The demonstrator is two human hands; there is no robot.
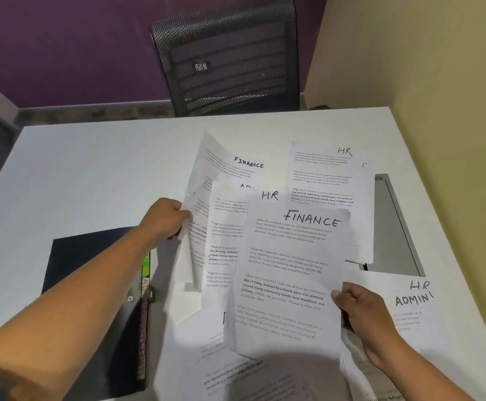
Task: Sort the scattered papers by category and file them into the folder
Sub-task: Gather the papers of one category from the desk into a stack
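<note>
Black folder (91, 267) lies left, nearest the left hand (165, 217); both it and the right hand (360, 308) pinch sheets (288, 270).

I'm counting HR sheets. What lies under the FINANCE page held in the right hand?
Under the FINANCE page gripped by the right hand, an HR sheet pokes out at its left and printed pages below. Anything beneath its middle is covered.

Bench: white table (91, 169) before me. Dark folder (74, 256) at left; HR sheet (322, 175) far right, overlapping a grey flat item (395, 227).
</note>
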